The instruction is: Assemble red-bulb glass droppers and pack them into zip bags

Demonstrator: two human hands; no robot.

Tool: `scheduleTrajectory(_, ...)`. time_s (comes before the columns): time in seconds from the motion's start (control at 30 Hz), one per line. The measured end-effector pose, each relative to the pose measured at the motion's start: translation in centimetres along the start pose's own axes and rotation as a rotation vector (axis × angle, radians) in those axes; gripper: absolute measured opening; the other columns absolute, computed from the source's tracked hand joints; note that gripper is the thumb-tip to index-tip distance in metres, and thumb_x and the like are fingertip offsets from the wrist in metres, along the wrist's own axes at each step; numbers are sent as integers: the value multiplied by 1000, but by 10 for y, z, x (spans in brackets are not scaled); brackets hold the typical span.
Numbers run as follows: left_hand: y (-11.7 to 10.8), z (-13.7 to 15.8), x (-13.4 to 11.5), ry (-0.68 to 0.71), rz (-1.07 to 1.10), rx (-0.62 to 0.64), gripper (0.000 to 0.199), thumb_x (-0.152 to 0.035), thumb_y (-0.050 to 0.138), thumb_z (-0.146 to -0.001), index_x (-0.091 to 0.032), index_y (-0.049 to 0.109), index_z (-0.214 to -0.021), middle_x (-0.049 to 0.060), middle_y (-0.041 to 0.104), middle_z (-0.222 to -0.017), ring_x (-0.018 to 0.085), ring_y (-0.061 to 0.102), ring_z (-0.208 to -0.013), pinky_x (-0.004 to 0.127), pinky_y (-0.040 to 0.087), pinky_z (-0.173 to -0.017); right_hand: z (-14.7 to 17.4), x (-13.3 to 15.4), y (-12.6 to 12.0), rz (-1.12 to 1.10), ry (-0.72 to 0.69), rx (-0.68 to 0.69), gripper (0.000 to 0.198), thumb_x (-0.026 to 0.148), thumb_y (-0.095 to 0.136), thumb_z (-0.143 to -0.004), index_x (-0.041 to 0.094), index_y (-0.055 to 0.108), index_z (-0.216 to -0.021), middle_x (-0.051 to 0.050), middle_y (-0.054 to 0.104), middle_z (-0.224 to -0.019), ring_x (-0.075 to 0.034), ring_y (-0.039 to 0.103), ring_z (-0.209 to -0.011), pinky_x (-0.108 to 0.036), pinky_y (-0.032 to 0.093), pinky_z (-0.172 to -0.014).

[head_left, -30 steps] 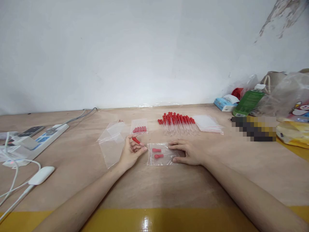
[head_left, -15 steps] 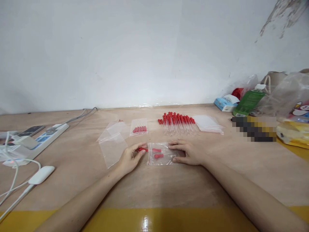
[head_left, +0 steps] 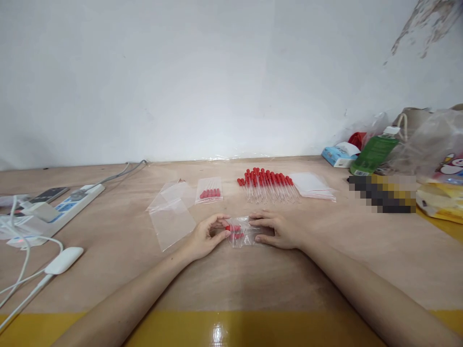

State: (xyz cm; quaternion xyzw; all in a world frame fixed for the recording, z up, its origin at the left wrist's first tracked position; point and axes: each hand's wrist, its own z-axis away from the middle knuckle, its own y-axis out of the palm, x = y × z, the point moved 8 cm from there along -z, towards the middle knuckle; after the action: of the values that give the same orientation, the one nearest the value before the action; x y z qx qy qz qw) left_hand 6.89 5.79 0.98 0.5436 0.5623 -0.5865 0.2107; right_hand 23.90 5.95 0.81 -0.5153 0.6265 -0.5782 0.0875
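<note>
A small clear zip bag [head_left: 247, 239] lies crumpled between my hands, with red-bulbed droppers inside it. My left hand [head_left: 208, 237] pinches the red bulb of a dropper [head_left: 227, 228] at the bag's left end; the dropper's glass part lies within or over the plastic, I cannot tell which. On the right, my right hand [head_left: 280, 231] grips the bag's other end between thumb and fingers. Beyond them is a filled bag [head_left: 209, 192] with several droppers side by side. A pile of loose droppers [head_left: 265, 180] lies behind, red bulbs pointing to the wall.
Flat clear bags [head_left: 171, 221] lie left of my hands, and a stack of bags [head_left: 313, 184] sits right of the pile. A power strip [head_left: 77, 209] with cables is at far left. A green bottle [head_left: 375, 152] and a tissue box [head_left: 339, 156] stand at far right.
My left hand has moved right, bringing the dropper from outside the bag's left end up to the other bulbs. The bag has bunched up and shortened; my right hand has barely shifted.
</note>
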Motion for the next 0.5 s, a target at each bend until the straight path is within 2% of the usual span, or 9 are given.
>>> scheduleTrajectory(0.17,-5,3,-5,21,-180,24,30,-29,55,-77,-19,49,-105,4,60,-87,15,57,-78,27,45,-70,4,-6,-1,-3,20,5,50,47,56,-75,22,53,-118,-9,51,-123,-24,47,-111,-42,36,-95)
scheduleTrajectory(0.27,-7,4,-4,28,-248,47,25,-31,56,-76,-19,50,-97,2,62,-86,13,57,-71,25,44,-65,9,-13,-6,-7,62,-35,50,48,57,-75,22,54,-117,-9,52,-121,-24,47,-111,-41,37,-95)
scheduleTrajectory(0.4,-12,1,7,-26,-267,-64,23,-36,58,-74,-19,54,-88,1,64,-83,12,56,-65,24,42,-60,10,-15,-10,0,72,-58,47,50,59,-72,22,59,-110,-9,57,-110,-23,52,-101,-38,42,-88)
scheduleTrajectory(0.5,-15,-2,20,-97,-242,-162,26,-40,62,-70,-18,55,-80,-1,63,-68,12,56,-58,24,42,-56,8,-11,-9,15,48,-52,44,50,58,-73,23,60,-108,-8,57,-106,-21,53,-97,-36,43,-85)
